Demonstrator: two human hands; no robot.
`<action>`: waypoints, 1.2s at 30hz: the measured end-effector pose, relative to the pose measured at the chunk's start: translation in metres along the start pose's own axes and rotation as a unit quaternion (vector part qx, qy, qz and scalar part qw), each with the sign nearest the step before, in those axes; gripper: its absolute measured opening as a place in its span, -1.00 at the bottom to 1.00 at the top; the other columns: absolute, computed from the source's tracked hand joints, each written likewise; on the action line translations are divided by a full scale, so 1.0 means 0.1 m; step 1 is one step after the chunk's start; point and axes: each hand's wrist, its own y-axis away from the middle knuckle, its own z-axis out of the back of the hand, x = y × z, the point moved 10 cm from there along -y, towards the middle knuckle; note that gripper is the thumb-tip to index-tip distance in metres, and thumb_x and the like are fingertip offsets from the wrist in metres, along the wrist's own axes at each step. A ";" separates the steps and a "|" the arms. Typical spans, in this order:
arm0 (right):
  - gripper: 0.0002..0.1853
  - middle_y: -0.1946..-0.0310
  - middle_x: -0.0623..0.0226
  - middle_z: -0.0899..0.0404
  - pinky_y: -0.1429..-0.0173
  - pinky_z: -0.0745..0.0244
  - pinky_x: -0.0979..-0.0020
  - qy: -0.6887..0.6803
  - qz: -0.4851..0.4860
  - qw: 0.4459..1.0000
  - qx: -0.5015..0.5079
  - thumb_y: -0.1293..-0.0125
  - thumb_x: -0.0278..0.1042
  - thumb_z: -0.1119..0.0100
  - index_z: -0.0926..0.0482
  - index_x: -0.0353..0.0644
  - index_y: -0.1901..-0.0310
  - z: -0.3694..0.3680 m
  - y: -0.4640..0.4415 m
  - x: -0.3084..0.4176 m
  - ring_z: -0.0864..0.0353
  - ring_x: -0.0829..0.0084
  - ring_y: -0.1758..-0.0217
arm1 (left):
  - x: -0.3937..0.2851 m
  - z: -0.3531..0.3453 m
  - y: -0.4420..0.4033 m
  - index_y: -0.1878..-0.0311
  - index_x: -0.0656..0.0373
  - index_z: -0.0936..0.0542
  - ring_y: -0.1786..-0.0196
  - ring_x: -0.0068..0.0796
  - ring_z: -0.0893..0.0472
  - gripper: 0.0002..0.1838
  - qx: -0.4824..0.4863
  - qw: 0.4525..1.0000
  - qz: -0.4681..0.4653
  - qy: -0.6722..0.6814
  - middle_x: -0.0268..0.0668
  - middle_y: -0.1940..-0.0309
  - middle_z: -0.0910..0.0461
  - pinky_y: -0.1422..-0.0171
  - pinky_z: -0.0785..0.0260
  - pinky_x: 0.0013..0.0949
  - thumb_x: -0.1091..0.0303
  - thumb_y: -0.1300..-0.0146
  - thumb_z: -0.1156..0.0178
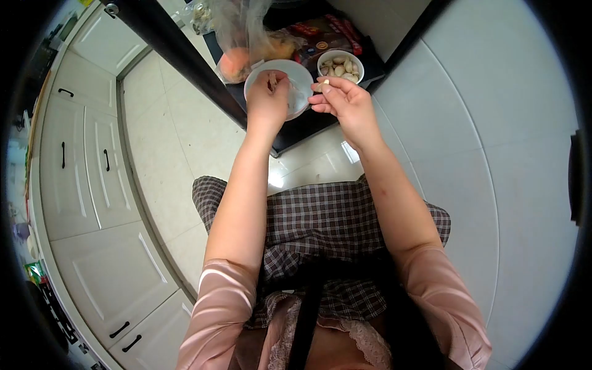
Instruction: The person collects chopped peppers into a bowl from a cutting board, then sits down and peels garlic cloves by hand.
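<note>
Between the thumb and fingertips of my right hand (348, 105) is a garlic clove (322, 86), its pale tip showing. My left hand (269, 98) hangs over a wide white bowl (300, 73), fingers curled together and pointing down into it. What those fingers hold, if anything, I cannot make out. The bowl's inside is partly covered by the left hand; something pale lies at its bottom. Just beyond my right hand stands a smaller white bowl (321, 66) filled with several unpeeled garlic cloves (340, 63).
Both bowls stand on a low black shelf (306, 131) with a dark post (179, 61) at its left. Behind them are a clear plastic bag (237, 28), an orange round fruit or vegetable (234, 63) and a dark red package (320, 38). White cabinets (111, 271) line the left; a tiled wall (444, 123) rises right.
</note>
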 end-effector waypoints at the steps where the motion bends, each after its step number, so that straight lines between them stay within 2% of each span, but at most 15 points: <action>1: -0.74 0.19 0.14 -0.54 0.14 -0.52 0.48 -0.001 0.002 1.000 0.000 -0.29 -0.41 -0.02 -0.43 -0.42 0.06 0.01 0.00 0.00 -0.59 0.42 0.23 | 0.07 0.01 -0.01 0.17 0.33 -0.50 0.32 -0.46 -0.48 -0.80 -0.008 0.999 0.013 0.047 -0.21 0.34 -0.55 0.22 -0.34 -0.42 0.43 -0.16 -0.08; 3: -0.72 0.17 0.14 -0.54 0.13 -0.52 0.49 -0.001 -0.007 1.000 0.001 -0.30 -0.40 -0.01 -0.42 -0.42 0.04 0.02 0.00 0.01 -0.59 0.43 0.23 | 0.02 0.03 -0.02 0.15 0.33 -0.50 0.34 -0.51 -0.46 -0.80 -0.015 0.995 0.025 0.094 -0.25 0.32 -0.55 0.25 -0.33 -0.45 0.45 -0.19 -0.04; 5: -0.71 0.15 0.13 -0.54 0.13 -0.53 0.50 -0.001 -0.015 1.000 0.003 -0.31 -0.40 -0.01 -0.41 -0.42 0.02 0.02 0.00 0.02 -0.58 0.44 0.22 | 0.10 -0.06 0.03 0.12 0.33 -0.47 0.42 -0.64 -0.38 -0.80 0.021 0.956 0.128 0.265 -0.33 0.31 -0.53 0.37 -0.24 -0.57 0.49 -0.22 0.01; 6: -0.71 0.17 0.15 -0.54 0.15 -0.53 0.51 -0.034 -0.033 0.999 0.009 -0.30 -0.40 -0.01 -0.43 -0.41 0.03 0.01 0.00 0.00 -0.58 0.46 0.23 | 0.06 -0.05 0.04 0.12 0.33 -0.47 0.42 -0.64 -0.38 -0.80 0.022 0.956 0.128 0.264 -0.33 0.31 -0.53 0.37 -0.24 -0.57 0.49 -0.22 0.01; 8: -0.72 0.19 0.17 -0.55 0.17 -0.53 0.52 -0.067 -0.051 0.996 0.015 -0.30 -0.40 -0.01 -0.44 -0.40 0.04 0.01 0.00 -0.03 -0.58 0.47 0.23 | 0.04 -0.23 0.14 0.05 0.32 -0.44 0.47 -0.73 -0.30 -0.76 0.086 0.892 0.193 0.399 -0.34 0.32 -0.50 0.44 -0.13 -0.68 0.52 -0.21 0.04; 9: -0.73 0.21 0.20 -0.56 0.19 -0.50 0.54 -0.046 -0.048 0.998 0.016 -0.28 -0.40 -0.04 -0.46 -0.39 0.05 0.01 -0.01 -0.03 -0.58 0.49 0.24 | 0.04 -0.23 0.16 0.05 0.32 -0.44 0.47 -0.73 -0.30 -0.76 0.087 0.893 0.193 0.398 -0.34 0.32 -0.50 0.44 -0.13 -0.68 0.52 -0.21 0.04; 11: -0.73 0.23 0.22 -0.57 0.22 -0.48 0.56 -0.026 -0.044 0.999 0.016 -0.26 -0.40 -0.07 -0.47 -0.37 0.06 0.00 -0.01 -0.03 -0.58 0.52 0.26 | 0.07 -0.35 0.25 0.10 0.30 -0.48 0.51 -0.74 -0.28 -0.80 0.121 0.851 0.231 0.457 -0.35 0.37 -0.50 0.47 -0.11 -0.69 0.48 -0.21 -0.02; 14: -0.72 0.26 0.29 -0.59 0.24 -0.46 0.59 -0.014 -0.008 0.999 0.043 -0.23 -0.39 -0.13 -0.51 -0.35 0.07 -0.07 0.00 0.04 -0.57 0.56 0.27 | 0.04 -0.36 0.32 0.10 0.29 -0.52 0.41 -0.71 -0.40 -0.78 0.133 0.902 0.205 0.355 -0.39 0.39 -0.54 0.37 -0.22 -0.69 0.42 -0.21 -0.12; 15: -0.72 0.27 0.30 -0.59 0.23 -0.46 0.59 -0.029 -0.007 0.998 0.047 -0.22 -0.38 -0.15 -0.53 -0.34 0.07 -0.07 -0.01 0.02 -0.57 0.57 0.27 | 0.03 -0.37 0.34 0.10 0.29 -0.52 0.41 -0.71 -0.40 -0.78 0.133 0.902 0.205 0.355 -0.39 0.39 -0.54 0.37 -0.22 -0.69 0.42 -0.21 -0.12; 17: -0.72 0.28 0.32 -0.60 0.22 -0.46 0.59 -0.043 -0.006 0.998 0.052 -0.21 -0.38 -0.18 -0.54 -0.34 0.08 -0.06 -0.02 0.02 -0.56 0.58 0.28 | -0.12 -0.29 0.30 0.14 0.30 -0.57 0.28 -0.66 -0.50 -0.75 0.106 0.927 0.120 0.340 -0.36 0.31 -0.59 0.22 -0.32 -0.63 0.35 -0.17 -0.22; 20: -0.73 0.30 0.33 -0.60 0.21 -0.46 0.60 -0.077 -0.033 0.995 0.056 -0.19 -0.39 -0.20 -0.55 -0.33 0.10 -0.05 -0.01 0.01 -0.55 0.60 0.28 | -0.15 -0.27 0.28 0.13 0.29 -0.59 0.19 -0.63 -0.53 -0.74 0.137 0.942 0.089 0.292 -0.32 0.24 -0.61 0.10 -0.35 -0.57 0.33 -0.17 -0.23; 24: -0.75 0.31 0.33 -0.60 0.20 -0.46 0.61 -0.060 -0.046 0.995 0.058 -0.18 -0.40 -0.22 -0.56 -0.32 0.12 -0.07 0.00 -0.01 -0.55 0.60 0.29 | -0.16 -0.23 0.28 0.13 0.29 -0.60 0.22 -0.66 -0.52 -0.75 0.135 0.951 0.078 0.265 -0.33 0.27 -0.61 0.09 -0.34 -0.59 0.34 -0.18 -0.23; 29: -0.75 0.30 0.30 -0.60 0.19 -0.48 0.59 -0.026 -0.031 0.997 0.062 -0.17 -0.42 -0.22 -0.55 -0.33 0.12 -0.07 -0.01 -0.01 -0.57 0.56 0.27 | -0.20 -0.15 0.31 0.20 0.34 -0.56 0.38 -0.71 -0.44 -0.78 0.065 0.968 0.043 0.240 -0.40 0.42 -0.56 0.26 -0.30 -0.61 0.35 -0.21 -0.15; 32: -0.74 0.25 0.27 -0.59 0.14 -0.55 0.55 -0.040 -0.052 0.995 0.072 -0.22 -0.46 -0.14 -0.51 -0.34 0.05 -0.10 0.00 -0.03 -0.59 0.52 0.23 | -0.12 -0.11 0.28 0.24 0.33 -0.49 0.36 -0.70 -0.43 -0.79 0.024 0.978 0.039 0.205 -0.40 0.42 -0.53 0.26 -0.28 -0.60 0.34 -0.27 -0.06; 36: -0.71 0.15 0.19 -0.55 0.09 -0.55 0.49 -0.077 -0.042 0.992 0.094 -0.28 -0.47 -0.04 -0.46 -0.36 -0.02 -0.15 0.01 0.01 -0.59 0.45 0.17 | 0.06 -0.12 0.24 0.25 0.31 -0.44 0.35 -0.67 -0.43 -0.80 0.030 0.973 0.076 0.214 -0.34 0.38 -0.52 0.24 -0.27 -0.59 0.33 -0.29 0.01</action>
